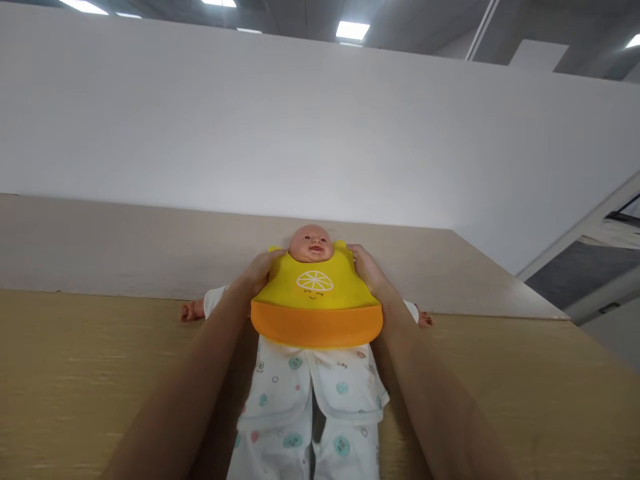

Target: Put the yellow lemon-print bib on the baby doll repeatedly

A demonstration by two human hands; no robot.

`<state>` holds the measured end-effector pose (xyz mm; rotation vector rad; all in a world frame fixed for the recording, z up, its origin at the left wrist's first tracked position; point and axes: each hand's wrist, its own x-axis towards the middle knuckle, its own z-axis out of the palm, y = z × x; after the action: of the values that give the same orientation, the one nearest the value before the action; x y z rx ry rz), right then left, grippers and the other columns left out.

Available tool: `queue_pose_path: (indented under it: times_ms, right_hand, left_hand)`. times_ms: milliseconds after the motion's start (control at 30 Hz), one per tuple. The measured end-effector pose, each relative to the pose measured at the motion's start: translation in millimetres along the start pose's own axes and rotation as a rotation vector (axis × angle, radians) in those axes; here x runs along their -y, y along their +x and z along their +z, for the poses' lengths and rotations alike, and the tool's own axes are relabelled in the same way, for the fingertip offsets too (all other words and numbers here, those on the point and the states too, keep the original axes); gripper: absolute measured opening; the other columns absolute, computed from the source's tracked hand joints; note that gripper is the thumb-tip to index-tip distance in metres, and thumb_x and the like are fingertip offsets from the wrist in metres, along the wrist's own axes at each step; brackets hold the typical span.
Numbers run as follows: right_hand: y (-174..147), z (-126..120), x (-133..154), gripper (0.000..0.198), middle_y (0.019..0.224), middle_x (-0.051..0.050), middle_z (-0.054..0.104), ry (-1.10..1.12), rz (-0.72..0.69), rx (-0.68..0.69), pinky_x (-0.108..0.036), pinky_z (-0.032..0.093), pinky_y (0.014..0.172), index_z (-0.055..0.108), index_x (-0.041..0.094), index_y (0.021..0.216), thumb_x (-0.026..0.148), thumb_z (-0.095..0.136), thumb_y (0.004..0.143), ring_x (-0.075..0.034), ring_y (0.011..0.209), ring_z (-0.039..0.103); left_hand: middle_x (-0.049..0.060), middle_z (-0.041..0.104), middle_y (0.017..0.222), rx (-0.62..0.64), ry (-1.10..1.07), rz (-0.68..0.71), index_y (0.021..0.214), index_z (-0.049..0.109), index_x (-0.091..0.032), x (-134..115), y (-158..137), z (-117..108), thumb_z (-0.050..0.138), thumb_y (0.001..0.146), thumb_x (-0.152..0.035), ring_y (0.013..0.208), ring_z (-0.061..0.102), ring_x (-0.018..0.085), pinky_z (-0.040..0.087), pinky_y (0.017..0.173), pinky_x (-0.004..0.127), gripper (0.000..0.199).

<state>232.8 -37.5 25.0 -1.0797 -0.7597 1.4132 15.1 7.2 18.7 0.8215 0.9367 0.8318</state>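
Observation:
A baby doll (311, 244) lies on its back with its arms spread to the sides. Over its chest is a yellow bib (313, 287) with a lemon-slice print and an orange catch pocket (316, 325). My left hand (261, 270) grips the bib's upper left edge beside the doll's neck. At the upper right edge, my right hand (367, 267) holds it too, thumb on top. The neck straps behind the head are mostly hidden. White patterned clothes (305, 400) cover the doll's body and legs.
Beneath the doll is a wooden table (100, 373), with a paler board (125, 253) along its back. A white partition (300, 133) rises behind. To the right, beyond the table's edge, stands a grey and white structure (590, 273).

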Motion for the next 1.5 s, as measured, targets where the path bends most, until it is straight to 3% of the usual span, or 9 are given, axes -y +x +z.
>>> queue_pose_path:
  times_ms: [133, 333, 600, 800, 1033, 1200, 1367, 1500]
  right_hand:
    - [7.1, -1.6, -10.6, 0.013, 0.064, 0.0, 0.067, 0.102, 0.193, 0.083, -0.028, 0.052, 0.067, 0.063, 0.02, 0.079, 0.031, 0.058, 0.075, -0.017, 0.064, 0.065]
    - [3.1, 5.4, -16.8, 0.024, 0.07, -0.005, 0.07, 0.196, 0.245, 0.064, -0.032, 0.053, 0.071, 0.065, 0.017, 0.087, 0.038, 0.053, 0.082, -0.021, 0.072, 0.068]
    - [7.2, 8.6, -10.3, 0.01, 0.063, 0.0, 0.067, 0.136, 0.138, 0.046, -0.027, 0.052, 0.07, 0.06, 0.019, 0.074, 0.026, 0.054, 0.072, -0.019, 0.074, 0.067]
    - [10.6, 10.6, -3.7, 0.002, 0.055, 0.003, 0.062, 0.085, 0.14, 0.065, -0.024, 0.048, 0.059, 0.057, 0.02, 0.067, 0.02, 0.055, 0.065, -0.017, 0.062, 0.063]
    - [20.0, 16.3, -5.0, 0.006, 0.06, -0.004, 0.066, -0.115, 0.186, 0.155, -0.032, 0.051, 0.057, 0.061, 0.018, 0.067, 0.023, 0.064, 0.064, -0.022, 0.062, 0.064]
    - [34.1, 13.7, -15.2, 0.012, 0.063, -0.008, 0.068, -0.24, 0.099, 0.087, -0.033, 0.05, 0.053, 0.065, 0.017, 0.07, 0.027, 0.066, 0.064, -0.024, 0.06, 0.063]
    - [38.1, 12.6, -24.3, 0.014, 0.067, -0.009, 0.069, -0.215, 0.029, 0.091, -0.037, 0.052, 0.058, 0.066, 0.015, 0.074, 0.022, 0.065, 0.062, -0.026, 0.065, 0.065]
    - [33.8, 17.4, -25.9, 0.016, 0.073, -0.009, 0.071, -0.163, 0.015, 0.169, -0.038, 0.053, 0.065, 0.067, 0.016, 0.077, 0.021, 0.065, 0.062, -0.027, 0.072, 0.067]
  left_hand:
    - [0.008, 0.071, 0.069, 0.069, -0.092, -0.053, 0.092, 0.066, -0.013, 1.3, -2.5, -0.4, 0.056, 0.076, -0.025, 0.057, 0.067, 0.023, 0.055, 0.057, 0.032, 0.022]
    - [0.01, 0.071, 0.068, 0.105, -0.159, -0.099, 0.096, 0.066, -0.009, 4.0, -1.4, -3.5, 0.056, 0.073, -0.026, 0.057, 0.067, 0.024, 0.055, 0.059, 0.034, 0.03]
    - [0.011, 0.074, 0.084, 0.192, -0.217, -0.037, 0.115, 0.062, -0.009, 5.0, -7.3, -4.1, 0.055, 0.066, -0.023, 0.08, 0.07, 0.031, 0.056, 0.077, 0.044, 0.052]
    - [0.009, 0.074, 0.082, 0.195, -0.302, 0.019, 0.113, 0.063, -0.011, 5.5, -9.2, -6.4, 0.053, 0.064, -0.022, 0.08, 0.07, 0.03, 0.056, 0.075, 0.042, 0.051]
    - [0.01, 0.074, 0.085, 0.201, -0.336, -0.006, 0.109, 0.064, -0.011, 6.1, -11.8, -6.1, 0.053, 0.062, -0.02, 0.078, 0.07, 0.03, 0.057, 0.072, 0.041, 0.049]
    - [0.01, 0.074, 0.087, 0.213, -0.359, -0.012, 0.11, 0.065, -0.01, 6.8, -10.1, -8.2, 0.053, 0.066, -0.019, 0.079, 0.07, 0.03, 0.057, 0.075, 0.041, 0.046]
    - [0.009, 0.074, 0.091, 0.253, -0.372, 0.052, 0.118, 0.061, -0.011, 9.8, -3.2, -9.7, 0.054, 0.073, -0.016, 0.084, 0.07, 0.027, 0.054, 0.083, 0.039, 0.046]
    - [0.009, 0.074, 0.095, 0.264, -0.396, 0.083, 0.123, 0.058, -0.012, 12.4, 0.5, -5.0, 0.053, 0.08, -0.019, 0.091, 0.069, 0.026, 0.052, 0.089, 0.039, 0.044]
